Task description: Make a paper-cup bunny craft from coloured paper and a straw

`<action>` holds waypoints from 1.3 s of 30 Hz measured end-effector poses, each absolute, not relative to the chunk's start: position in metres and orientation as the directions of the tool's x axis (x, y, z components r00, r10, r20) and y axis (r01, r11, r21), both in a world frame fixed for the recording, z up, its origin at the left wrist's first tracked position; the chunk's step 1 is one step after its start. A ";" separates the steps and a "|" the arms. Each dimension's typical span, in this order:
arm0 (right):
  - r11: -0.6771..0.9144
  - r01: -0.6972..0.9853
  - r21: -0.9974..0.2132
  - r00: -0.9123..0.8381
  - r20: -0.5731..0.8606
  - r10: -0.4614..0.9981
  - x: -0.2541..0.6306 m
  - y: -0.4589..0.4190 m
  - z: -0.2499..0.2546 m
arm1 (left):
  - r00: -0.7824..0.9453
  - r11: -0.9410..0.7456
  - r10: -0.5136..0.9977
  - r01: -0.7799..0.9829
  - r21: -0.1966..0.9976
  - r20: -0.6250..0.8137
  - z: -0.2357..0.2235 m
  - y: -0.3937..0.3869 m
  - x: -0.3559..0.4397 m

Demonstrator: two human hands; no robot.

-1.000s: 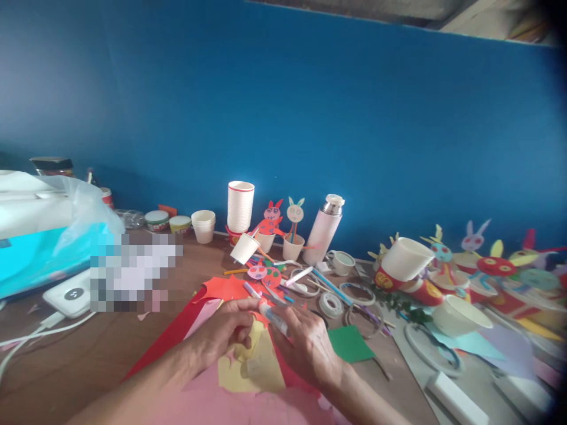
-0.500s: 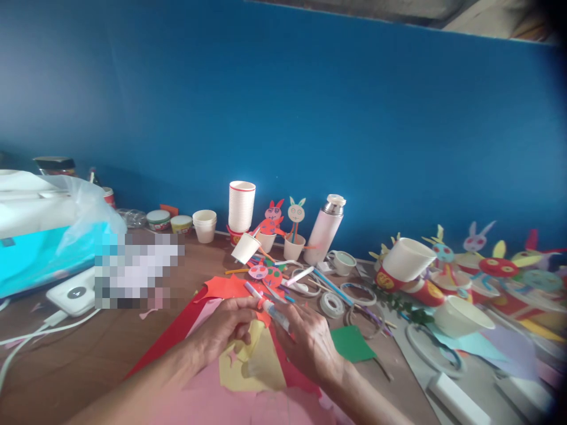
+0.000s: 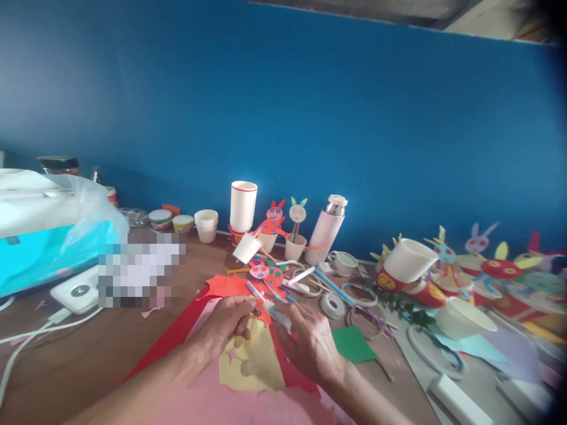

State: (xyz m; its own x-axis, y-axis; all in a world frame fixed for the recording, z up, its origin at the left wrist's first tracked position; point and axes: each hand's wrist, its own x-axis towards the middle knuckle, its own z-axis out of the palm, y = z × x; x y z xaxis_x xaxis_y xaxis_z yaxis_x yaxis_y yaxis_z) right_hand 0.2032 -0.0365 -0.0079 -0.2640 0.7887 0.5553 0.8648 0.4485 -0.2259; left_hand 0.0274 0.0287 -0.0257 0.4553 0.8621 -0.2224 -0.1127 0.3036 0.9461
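My left hand [image 3: 231, 319] is closed, thumb and forefinger pinching a small orange piece of paper [image 3: 258, 303]. My right hand [image 3: 309, 337] wraps round a white tube with a bluish body, which looks like a glue stick [image 3: 279, 316]. Its end is at the orange piece, but the exact contact is too small to make out. Below the hands lies a yellow sheet of paper [image 3: 252, 373] with cut edges, over pink paper [image 3: 199, 404] and red paper [image 3: 172, 339]. A purple and white marker [image 3: 253, 289] lies just beyond my fingertips.
Behind the hands are orange paper [image 3: 225, 285], a tape roll [image 3: 332, 305], a tilted paper cup [image 3: 247, 248], a stack of cups [image 3: 243, 206] and a flask [image 3: 325, 233]. Green paper [image 3: 353, 344] lies right. Several paper-figure cups [image 3: 500, 271] stand farther right; a power bank [image 3: 77, 292] lies left.
The view has shifted slightly, so the scene sits a little farther right. Both hands keep nearly the same pose, with the left fingertips drawn a little closer to the tube's end.
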 end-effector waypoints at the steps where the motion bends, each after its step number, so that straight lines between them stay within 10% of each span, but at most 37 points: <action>1: 0.445 0.864 -0.235 -0.255 0.558 0.789 0.203 -0.036 -0.008 | 0.439 0.305 0.870 -0.118 0.945 -0.226 -0.026 0.029 0.028; 7: 0.333 0.718 -0.612 -0.023 0.457 0.889 0.205 -0.031 -0.008 | 0.417 0.335 0.879 -0.193 0.922 -0.232 -0.031 0.031 0.027; 13: 0.170 0.197 -0.966 0.047 0.182 0.982 0.203 -0.023 -0.011 | 0.427 0.306 0.887 -0.251 0.918 -0.178 -0.021 0.028 0.029; 27: 0.231 0.047 -0.972 -0.038 0.229 0.973 0.184 -0.035 -0.014 | 0.532 0.213 0.844 -0.225 0.951 -0.063 -0.014 0.009 0.037; 39: 0.241 0.603 -0.760 -0.052 0.263 0.963 0.190 -0.034 -0.008 | 0.534 0.085 0.844 -0.039 0.996 -0.052 -0.006 0.006 0.033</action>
